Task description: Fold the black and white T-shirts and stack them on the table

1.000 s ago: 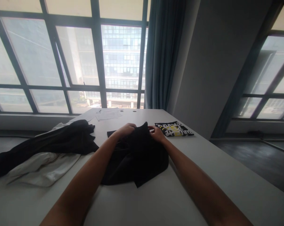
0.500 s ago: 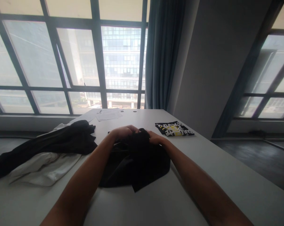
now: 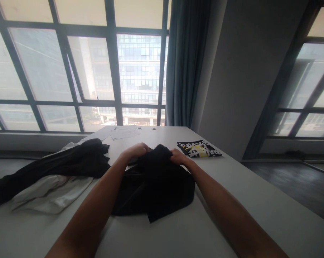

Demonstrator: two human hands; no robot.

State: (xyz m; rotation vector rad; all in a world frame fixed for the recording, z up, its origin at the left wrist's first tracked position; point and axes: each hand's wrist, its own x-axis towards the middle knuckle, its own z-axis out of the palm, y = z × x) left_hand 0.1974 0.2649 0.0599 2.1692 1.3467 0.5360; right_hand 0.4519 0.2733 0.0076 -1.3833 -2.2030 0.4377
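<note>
A black garment [image 3: 162,186] lies bunched on the white table in front of me, its far part lifted into a hump. My left hand [image 3: 136,150] is closed on the cloth at the hump's left side. On the opposite side my right hand [image 3: 178,157] pinches the same cloth. The near part of the garment rests on the table, with one corner pointing toward me. Its exact kind cannot be made out, and some fingertips are hidden by the fabric.
Black clothing [image 3: 78,157] and a white garment [image 3: 51,193] lie heaped at the left. A folded black cloth with white and yellow lettering [image 3: 199,148] sits on the right of the table [image 3: 258,200]. Papers [image 3: 124,132] lie toward the far end, before the windows.
My hands have moved slightly apart, and the cloth between them is spread wider and smoother. The view has tilted up a little.
</note>
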